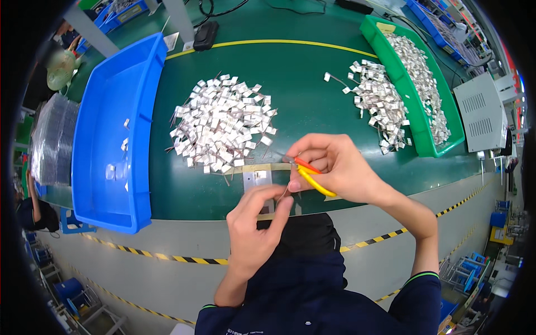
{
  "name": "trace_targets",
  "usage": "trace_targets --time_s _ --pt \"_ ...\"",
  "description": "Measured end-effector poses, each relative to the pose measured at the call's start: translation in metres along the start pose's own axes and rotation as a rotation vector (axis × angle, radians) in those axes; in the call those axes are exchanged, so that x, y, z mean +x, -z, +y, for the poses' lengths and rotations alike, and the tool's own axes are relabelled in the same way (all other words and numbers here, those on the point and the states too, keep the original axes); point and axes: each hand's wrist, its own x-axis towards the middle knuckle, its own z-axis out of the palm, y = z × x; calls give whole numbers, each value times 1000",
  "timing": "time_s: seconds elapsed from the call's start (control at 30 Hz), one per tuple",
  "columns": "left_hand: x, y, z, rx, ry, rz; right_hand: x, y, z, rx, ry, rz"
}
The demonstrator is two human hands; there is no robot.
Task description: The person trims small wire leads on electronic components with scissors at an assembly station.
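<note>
My right hand point(357, 176) is closed around small pliers with yellow and orange handles point(319, 184). Their short grey jaws point left, toward the pile. Just left of it, over the table's near edge, my left hand point(251, 226) pinches a thin wire lead point(286, 191) between thumb and fingertips. The right thumb and fingers come close to that lead; whether they touch it I cannot tell. Beyond both hands lies a large heap of small white-tagged parts with wire leads point(218, 125). A small metal plate point(254, 178) is taped to the table by my left fingers.
A blue bin point(144, 145) at the left holds a few white parts. On the right, a second heap of white-tagged parts point(377, 97) lies against a full green bin point(368, 30). A grey vented box point(480, 114) stands at the far right, a black device point(206, 36) at the back.
</note>
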Motion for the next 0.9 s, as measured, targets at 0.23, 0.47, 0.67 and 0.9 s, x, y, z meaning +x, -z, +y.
trace_targets --time_s 0.23,0.47,0.67,0.9 --pt "-6 2 -15 131 -5 151 21 -14 22 -17 -18 -13" --pt "3 13 -33 345 -55 172 49 -33 32 -501 277 123" --pt "4 18 -36 302 -1 129 57 -29 34 -464 259 111" --pt "12 25 -36 335 -51 47 59 -28 30 -288 89 81"
